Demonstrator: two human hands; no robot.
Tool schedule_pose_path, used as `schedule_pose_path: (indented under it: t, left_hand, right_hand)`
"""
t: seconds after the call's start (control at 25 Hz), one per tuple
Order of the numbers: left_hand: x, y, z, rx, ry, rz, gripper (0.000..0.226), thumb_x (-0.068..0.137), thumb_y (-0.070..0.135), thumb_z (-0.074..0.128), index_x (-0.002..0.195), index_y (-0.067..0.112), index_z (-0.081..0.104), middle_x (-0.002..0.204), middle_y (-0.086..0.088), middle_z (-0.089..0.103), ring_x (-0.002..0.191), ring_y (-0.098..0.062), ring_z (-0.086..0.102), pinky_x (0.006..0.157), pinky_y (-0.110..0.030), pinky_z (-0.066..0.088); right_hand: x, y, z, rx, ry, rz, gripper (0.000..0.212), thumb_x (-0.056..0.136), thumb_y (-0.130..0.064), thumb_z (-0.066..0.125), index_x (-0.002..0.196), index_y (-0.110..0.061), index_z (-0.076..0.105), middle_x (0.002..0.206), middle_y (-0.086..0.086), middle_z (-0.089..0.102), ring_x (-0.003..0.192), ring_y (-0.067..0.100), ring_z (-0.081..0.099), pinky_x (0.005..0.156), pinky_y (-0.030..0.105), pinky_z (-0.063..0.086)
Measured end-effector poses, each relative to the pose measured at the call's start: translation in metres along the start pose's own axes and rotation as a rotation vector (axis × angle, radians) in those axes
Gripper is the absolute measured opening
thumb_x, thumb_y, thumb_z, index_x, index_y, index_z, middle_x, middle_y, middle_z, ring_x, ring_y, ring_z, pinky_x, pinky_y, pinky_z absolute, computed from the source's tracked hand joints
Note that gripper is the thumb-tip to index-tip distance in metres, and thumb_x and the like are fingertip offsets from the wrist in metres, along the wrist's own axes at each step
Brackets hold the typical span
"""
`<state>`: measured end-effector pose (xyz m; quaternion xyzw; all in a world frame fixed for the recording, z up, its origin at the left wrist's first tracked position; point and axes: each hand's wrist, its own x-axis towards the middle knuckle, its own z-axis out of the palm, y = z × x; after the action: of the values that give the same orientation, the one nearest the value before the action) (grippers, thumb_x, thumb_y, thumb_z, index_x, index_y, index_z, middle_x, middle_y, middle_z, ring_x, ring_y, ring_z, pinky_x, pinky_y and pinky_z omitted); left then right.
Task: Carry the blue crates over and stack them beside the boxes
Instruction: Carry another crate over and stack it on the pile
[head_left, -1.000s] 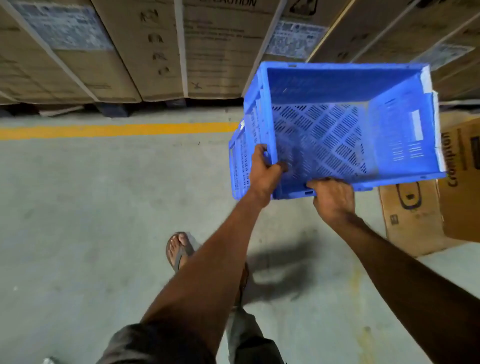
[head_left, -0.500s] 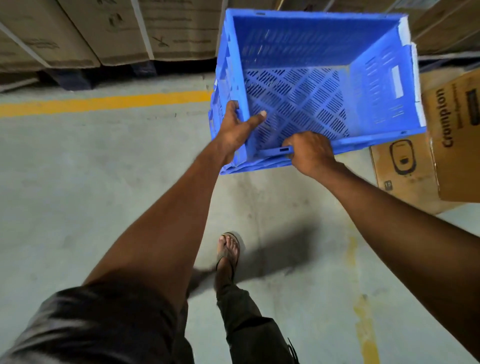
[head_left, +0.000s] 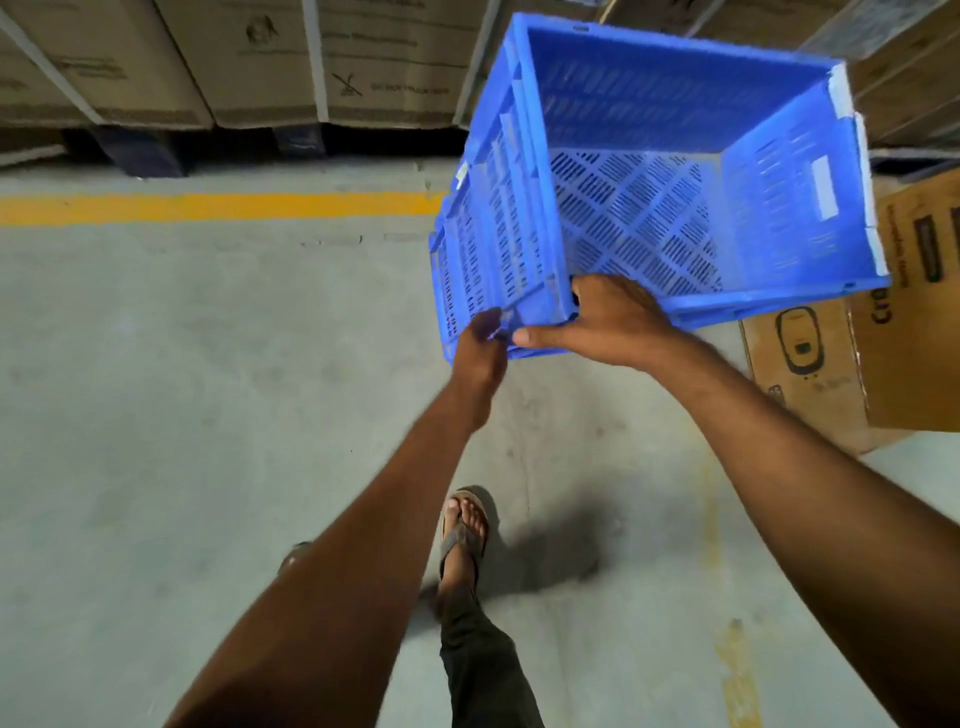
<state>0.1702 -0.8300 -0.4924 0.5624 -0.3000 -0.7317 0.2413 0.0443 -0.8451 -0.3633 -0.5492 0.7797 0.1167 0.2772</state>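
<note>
An empty blue slotted crate (head_left: 649, 208) hangs above the concrete floor in front of me, tilted so its open top faces me. My right hand (head_left: 608, 322) grips the near rim at the crate's near-left corner. My left hand (head_left: 480, 348) holds the lower edge of the left wall just beside it, fingers curled under. Brown cardboard boxes (head_left: 883, 332) printed with an appliance stand on the floor at the right, partly hidden behind the crate.
A row of large strapped cartons (head_left: 260, 62) on dark pallets lines the far side. A yellow floor line (head_left: 218, 208) runs in front of them. My sandalled foot (head_left: 462, 535) is on the grey floor below the crate.
The crate has swung to the right and tipped further. My left hand slid from the left rim down to the lower near corner, close to my right hand. I have stepped forward.
</note>
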Motion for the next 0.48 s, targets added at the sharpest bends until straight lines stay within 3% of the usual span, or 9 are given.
schedule_pose_path:
  t: [0.08,0.16,0.48]
  left_hand:
    - [0.011,-0.025,-0.002,-0.037,0.006,-0.014,0.047,0.105,0.006,0.047,0.151,0.005,0.041,0.151,-0.01,0.048,0.139,-0.024,0.046,0.113,-0.034,0.036]
    - [0.029,-0.04,0.001,-0.034,-0.008,-0.003,0.051,0.106,0.015,0.046,0.155,0.009,0.034,0.153,-0.002,0.044,0.141,-0.016,0.042,0.115,-0.029,0.034]
    - [0.064,-0.066,0.009,0.088,-0.021,0.08,0.056,0.106,0.032,0.049,0.158,0.024,0.031,0.155,0.0,0.047,0.14,-0.02,0.047,0.107,-0.025,0.037]
  right_hand:
    - [0.009,-0.014,0.006,0.117,0.075,0.069,0.065,0.081,-0.075,0.056,0.126,-0.028,0.055,0.123,0.004,0.068,0.115,0.031,0.061,0.095,0.044,0.049]
    - [0.019,-0.022,0.01,0.11,0.14,0.115,0.051,0.094,-0.058,0.053,0.131,-0.023,0.049,0.129,0.01,0.064,0.12,0.036,0.058,0.096,0.045,0.047]
    - [0.021,-0.027,0.025,0.019,0.344,0.166,0.036,0.099,-0.048,0.051,0.122,-0.02,0.051,0.11,0.015,0.067,0.105,0.042,0.061,0.076,0.04,0.038]
